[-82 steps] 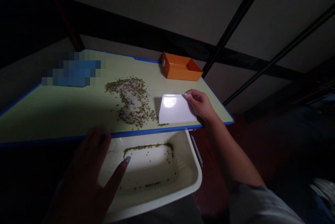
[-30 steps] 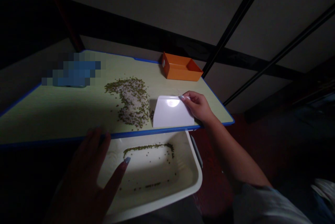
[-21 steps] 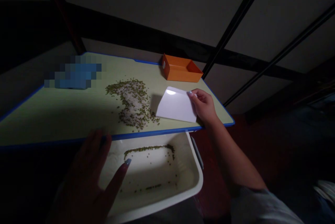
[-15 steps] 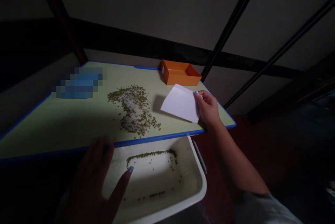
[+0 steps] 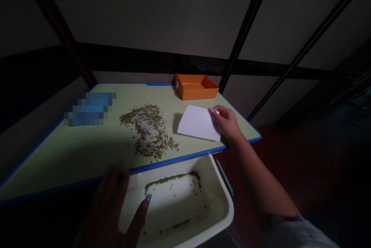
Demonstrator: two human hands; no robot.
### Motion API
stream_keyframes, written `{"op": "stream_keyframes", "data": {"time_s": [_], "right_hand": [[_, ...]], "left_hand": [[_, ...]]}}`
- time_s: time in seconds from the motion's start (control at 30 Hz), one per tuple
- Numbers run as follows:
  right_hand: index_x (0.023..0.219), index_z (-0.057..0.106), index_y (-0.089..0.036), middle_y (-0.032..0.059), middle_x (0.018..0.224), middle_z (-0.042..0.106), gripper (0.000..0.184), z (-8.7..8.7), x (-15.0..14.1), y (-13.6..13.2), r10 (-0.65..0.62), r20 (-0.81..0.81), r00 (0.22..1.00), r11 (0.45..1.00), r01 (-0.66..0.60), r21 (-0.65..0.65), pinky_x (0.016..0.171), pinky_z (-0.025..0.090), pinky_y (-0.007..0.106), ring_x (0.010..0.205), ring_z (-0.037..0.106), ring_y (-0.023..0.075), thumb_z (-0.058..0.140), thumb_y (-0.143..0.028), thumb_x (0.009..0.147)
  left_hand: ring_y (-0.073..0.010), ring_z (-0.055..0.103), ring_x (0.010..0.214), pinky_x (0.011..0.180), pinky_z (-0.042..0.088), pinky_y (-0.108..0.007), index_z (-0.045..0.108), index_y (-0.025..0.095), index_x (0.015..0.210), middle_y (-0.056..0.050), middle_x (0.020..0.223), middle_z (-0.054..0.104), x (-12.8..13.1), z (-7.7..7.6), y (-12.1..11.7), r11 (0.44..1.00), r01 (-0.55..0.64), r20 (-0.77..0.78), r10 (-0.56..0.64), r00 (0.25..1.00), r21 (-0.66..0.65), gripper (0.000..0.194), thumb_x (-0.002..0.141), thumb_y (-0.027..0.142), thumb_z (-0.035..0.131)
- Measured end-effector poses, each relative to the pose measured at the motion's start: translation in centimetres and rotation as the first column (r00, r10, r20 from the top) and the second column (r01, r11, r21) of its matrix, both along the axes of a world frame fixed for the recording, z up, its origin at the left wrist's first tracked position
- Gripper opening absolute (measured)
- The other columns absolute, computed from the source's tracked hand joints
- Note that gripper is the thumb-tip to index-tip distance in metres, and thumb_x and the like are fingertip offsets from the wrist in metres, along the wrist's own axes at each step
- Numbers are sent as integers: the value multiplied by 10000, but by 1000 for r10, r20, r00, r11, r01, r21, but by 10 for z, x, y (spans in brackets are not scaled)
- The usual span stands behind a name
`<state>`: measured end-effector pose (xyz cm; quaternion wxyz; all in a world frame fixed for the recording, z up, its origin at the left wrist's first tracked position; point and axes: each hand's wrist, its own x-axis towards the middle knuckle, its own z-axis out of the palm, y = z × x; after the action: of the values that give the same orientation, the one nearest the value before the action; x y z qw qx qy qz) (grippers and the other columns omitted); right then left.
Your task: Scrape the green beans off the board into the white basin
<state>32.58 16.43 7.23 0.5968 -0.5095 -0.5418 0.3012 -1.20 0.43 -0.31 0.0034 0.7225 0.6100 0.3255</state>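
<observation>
Head view: pinching white scraper (image 5: 198,123) in right hand (image 5: 226,121), with green-and-white grains (image 5: 148,131) leftward; cannot tell if clasping tub (image 5: 227,204) with left hand (image 5: 108,205).

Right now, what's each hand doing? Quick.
Left hand: fingers spread, thumb over the white bin; too dark to tell whether it holds the bin.
Right hand: closed, holding the flat white piece.

Before me, the pale, blue-edged table (image 5: 133,95) carries green-and-white grains (image 5: 149,130) mid-frame, an orange box (image 5: 199,93) above centre, a blurred blue object (image 5: 89,108) at left.
</observation>
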Motion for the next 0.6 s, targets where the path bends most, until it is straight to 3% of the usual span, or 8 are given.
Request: {"op": "stream_keyframes", "data": {"time_s": [0.2, 0.27, 0.43, 0.6], "right_hand": [[678, 563, -200, -47, 557, 442, 462, -2, -3, -2, 126, 119, 985, 991, -119, -63, 482, 243, 247, 512, 349, 98, 703, -639, 707], [689, 573, -198, -37, 572, 466, 437, -2, -2, -1, 114, 208, 972, 993, -105, -57, 500, 259, 255, 532, 377, 110, 679, -620, 734], [693, 571, -204, -16, 585, 509, 300, -2, 3, 4, -146, 382, 912, 989, 141, 42, 557, 285, 281, 564, 411, 141, 597, -484, 800], [693, 539, -224, 33, 656, 571, 241, -1, 13, 6, -426, 420, 801, 896, 437, 76, 596, 278, 304, 621, 455, 184, 559, -422, 828]], "left_hand": [[-286, 260, 1522, 1159, 335, -587, 138, 476, 1532, 50, 1686, 194, 2, -1, 0, 1000, -3, 2, 3, 1000, -2, 736, 875, 457, 469], [-284, 261, 1521, 1158, 331, -588, 135, 481, 1530, 51, 1685, 199, 2, -1, 0, 1000, -2, 0, 2, 1000, 2, 728, 880, 452, 462], [-283, 246, 1526, 1152, 339, -578, 131, 478, 1532, 52, 1691, 172, 0, -1, 0, 1000, 8, 6, -8, 1000, -21, 736, 878, 452, 468], [-285, 262, 1520, 1162, 323, -578, 135, 500, 1523, 66, 1687, 183, 1, -1, 1, 1000, -1, 19, 1, 1000, -5, 742, 870, 456, 485]]}}
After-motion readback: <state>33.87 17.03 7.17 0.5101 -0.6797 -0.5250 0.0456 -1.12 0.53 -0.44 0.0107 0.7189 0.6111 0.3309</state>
